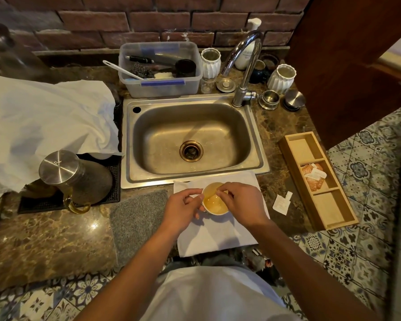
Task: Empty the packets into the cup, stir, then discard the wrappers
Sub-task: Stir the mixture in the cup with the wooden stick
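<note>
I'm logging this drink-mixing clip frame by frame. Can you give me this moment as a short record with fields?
setting: counter in front of a steel sink
cup: white cup of amber liquid, on a white cloth
left hand: left hand at the cup's left rim
right hand: right hand over the cup, pinching something small; too small to identify
wrapper: torn white wrapper lying on the counter right of the cloth
packets: packets in the middle compartment of the wooden tray
stirrer: none visible
</note>
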{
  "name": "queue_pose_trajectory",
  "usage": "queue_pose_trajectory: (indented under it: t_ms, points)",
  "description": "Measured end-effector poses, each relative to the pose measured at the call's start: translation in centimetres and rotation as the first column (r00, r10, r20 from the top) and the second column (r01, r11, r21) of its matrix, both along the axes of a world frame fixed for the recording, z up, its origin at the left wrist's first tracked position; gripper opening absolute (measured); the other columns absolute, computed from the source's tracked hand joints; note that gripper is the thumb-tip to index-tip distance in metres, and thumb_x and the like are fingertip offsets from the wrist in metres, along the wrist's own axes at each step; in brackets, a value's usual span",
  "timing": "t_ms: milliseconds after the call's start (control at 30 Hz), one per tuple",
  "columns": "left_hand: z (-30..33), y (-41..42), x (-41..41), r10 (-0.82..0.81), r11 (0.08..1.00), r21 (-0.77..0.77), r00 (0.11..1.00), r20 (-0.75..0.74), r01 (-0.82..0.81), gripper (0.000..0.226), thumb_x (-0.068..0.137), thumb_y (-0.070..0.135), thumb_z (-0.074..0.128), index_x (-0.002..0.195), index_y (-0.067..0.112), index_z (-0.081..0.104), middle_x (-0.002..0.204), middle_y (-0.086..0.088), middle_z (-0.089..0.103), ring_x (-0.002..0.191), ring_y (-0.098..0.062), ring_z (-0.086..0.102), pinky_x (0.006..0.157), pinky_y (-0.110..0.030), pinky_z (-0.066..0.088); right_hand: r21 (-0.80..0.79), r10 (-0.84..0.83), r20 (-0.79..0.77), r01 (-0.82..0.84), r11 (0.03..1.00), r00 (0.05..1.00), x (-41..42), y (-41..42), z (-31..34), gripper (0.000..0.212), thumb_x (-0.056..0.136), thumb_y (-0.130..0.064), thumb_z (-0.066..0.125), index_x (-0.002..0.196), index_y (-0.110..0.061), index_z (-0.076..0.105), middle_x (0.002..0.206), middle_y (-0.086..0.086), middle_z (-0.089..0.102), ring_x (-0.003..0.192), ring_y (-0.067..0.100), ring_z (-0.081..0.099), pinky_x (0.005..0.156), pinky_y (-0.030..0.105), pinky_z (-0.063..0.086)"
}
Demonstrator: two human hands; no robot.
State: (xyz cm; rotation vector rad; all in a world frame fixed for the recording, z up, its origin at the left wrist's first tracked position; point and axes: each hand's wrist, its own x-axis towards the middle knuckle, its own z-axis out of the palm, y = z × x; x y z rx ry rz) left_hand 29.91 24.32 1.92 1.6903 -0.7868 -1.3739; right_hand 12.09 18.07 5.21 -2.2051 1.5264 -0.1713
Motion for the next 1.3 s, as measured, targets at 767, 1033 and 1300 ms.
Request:
queue_pose_trajectory:
  t_ms: [767, 1033, 1300]
  points:
    - [-0.7, 0.2, 0.0, 0.001, 1.000, -0.028, 1.000, -0.002, -0.001, 0.017, 0.095, 0.019, 0.068, 0.112, 0.018, 0.074, 0.065, -0.005, 0.074, 0.049, -0.014, 0.061, 0.055, -0.027, 0.050, -0.011, -0.040, -0.067, 0.039, 0.999, 0.997, 0.7, 1.9, 0.2, 0.032, 0.100, -0.044, 0.056, 0.121, -0.027, 0.073, 0.117, -0.003, 0.076, 0.100, 0.019, 0.071, 0.091, 0.028, 0.052]
    - [-0.4, 0.3, 0.0, -0.004, 0.999, -0.032, 1.000, -0.001, 0.004, 0.016, 0.096, 0.019, 0.066, 0.112, 0.021, 0.073, 0.071, -0.009, 0.076, 0.050, -0.013, 0.061, 0.051, -0.025, 0.050, 0.010, -0.074, -0.182, 0.077, 0.997, 0.980, -0.5, 2.3, 1.4, 0.031, 0.101, -0.044, 0.054, 0.121, -0.027, 0.069, 0.112, -0.005, 0.076, 0.092, 0.016, 0.070, 0.081, 0.026, 0.056]
    - [-0.1, 0.2, -0.1, -0.006, 0.999, -0.040, 1.000, 0.006, 0.006, 0.014, 0.097, 0.017, 0.065, 0.109, 0.023, 0.072, 0.069, -0.007, 0.075, 0.048, -0.012, 0.060, 0.052, -0.022, 0.050, 0.097, -0.044, -0.211, 0.066, 0.993, 0.976, 0.4, 3.7, 1.2, 0.030, 0.099, -0.044, 0.050, 0.116, -0.027, 0.068, 0.102, 0.000, 0.076, 0.086, 0.018, 0.067, 0.072, 0.026, 0.051]
